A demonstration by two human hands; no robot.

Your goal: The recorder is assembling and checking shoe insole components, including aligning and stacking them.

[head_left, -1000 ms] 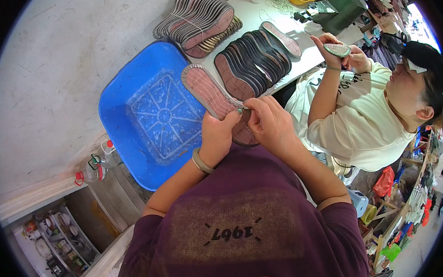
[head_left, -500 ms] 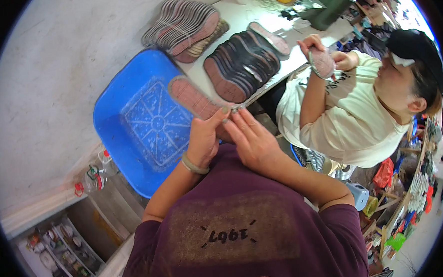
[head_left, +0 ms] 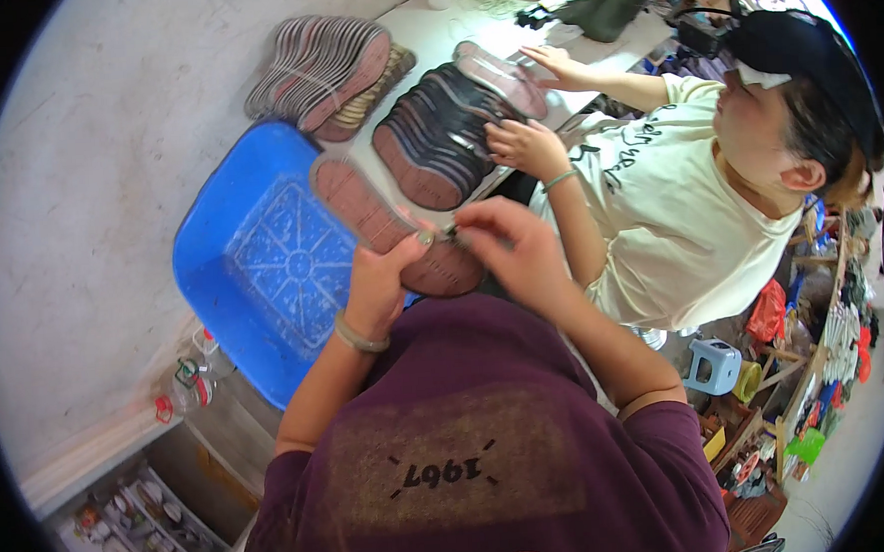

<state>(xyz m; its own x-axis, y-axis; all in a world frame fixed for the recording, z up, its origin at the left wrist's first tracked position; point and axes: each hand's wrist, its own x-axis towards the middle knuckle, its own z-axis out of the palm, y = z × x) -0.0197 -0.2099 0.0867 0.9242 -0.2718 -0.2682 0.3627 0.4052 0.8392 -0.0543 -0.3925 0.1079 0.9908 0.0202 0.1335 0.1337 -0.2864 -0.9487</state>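
Since the earlier frame, the right hand (head_left: 516,252) had shifted from lying with its fingers stretched along the edge to a bent pose, which uncovered the rounded lower end of the shoe sole (head_left: 358,200). Across from it, the co-worker (head_left: 659,215) had lowered both hands to the table (head_left: 414,23), where one reached out past the row of dark soles (head_left: 430,142) and the other rested at its near side.

Long and flat, the shoe sole had a dull pink face with fine lines, a wide rounded upper end, a narrower middle and a greyish rim; the lower end looked darker. It was held aslant in front of the chest, its upper part over the side of the blue tub (head_left: 301,263).

The left hand (head_left: 377,284) was clamped on the sole near its middle, thumb laid on the pink face, a pale bangle (head_left: 360,335) at the wrist. At the opposite edge, the right thumb and forefinger were bent toward the narrow part, close beside a small dark bit; blur made it impossible to tell whether they were pinched together or touching the rim.
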